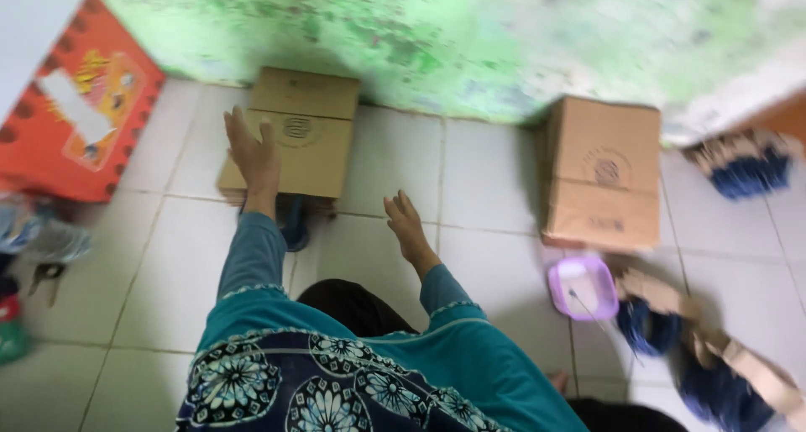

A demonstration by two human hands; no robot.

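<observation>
Head view: left hand (252,155) on box (295,136).

Brown boxes (298,138), teal sleeves (252,260), navy floral-print cloth (319,390), lilac tub (582,288), red-orange patterned package (80,104), white tiled floor (487,180), mottled green wall (470,37)

teal long sleeves w/ trim, navy floral cloth (319,390)

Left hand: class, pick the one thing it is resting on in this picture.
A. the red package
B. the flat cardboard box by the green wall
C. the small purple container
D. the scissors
B: the left hand lies flat on the flat cardboard box, fingers spread.
</observation>
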